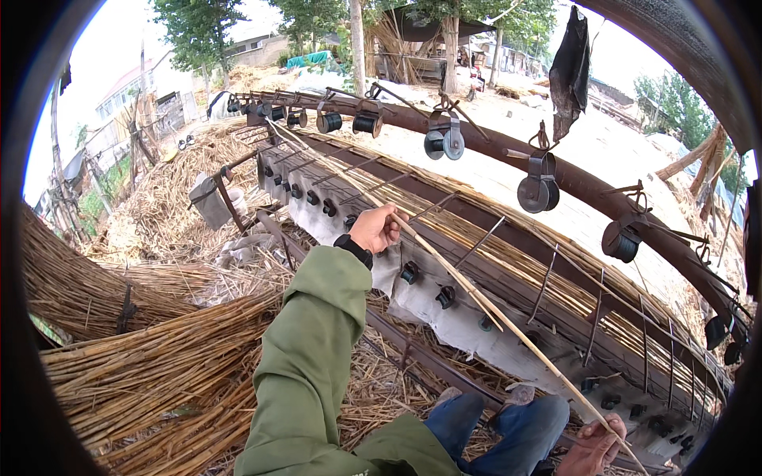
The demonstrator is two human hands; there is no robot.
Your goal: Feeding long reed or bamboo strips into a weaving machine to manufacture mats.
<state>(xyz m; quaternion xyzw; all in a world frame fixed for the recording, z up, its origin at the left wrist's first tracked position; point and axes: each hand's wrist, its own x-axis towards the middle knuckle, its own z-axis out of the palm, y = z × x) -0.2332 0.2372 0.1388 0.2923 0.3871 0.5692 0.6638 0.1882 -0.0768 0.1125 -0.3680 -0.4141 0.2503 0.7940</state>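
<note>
A long, pale reed stalk (464, 282) slants across the view in front of me, from upper left down to lower right. My left hand (376, 228), at the end of a green sleeve with a black band on the wrist, is closed round it near the middle. At the lower right, my right hand (593, 449) pinches the same stalk close to its lower end. Just beyond the stalk runs a long frame bed (508, 274) with upright metal pins, and more reeds (452, 210) lie along it. Below my left hand, dark spools (409, 272) line the grey cloth on the frame's near side.
Above the bed stretches a rusty pipe (492, 143) hung with wire reels (539, 182). Bundled reeds (159, 357) lie at the left, near my arm. Loose straw covers the ground, and a dark cloth (569, 75) dangles at the upper right. Trees stand at the back.
</note>
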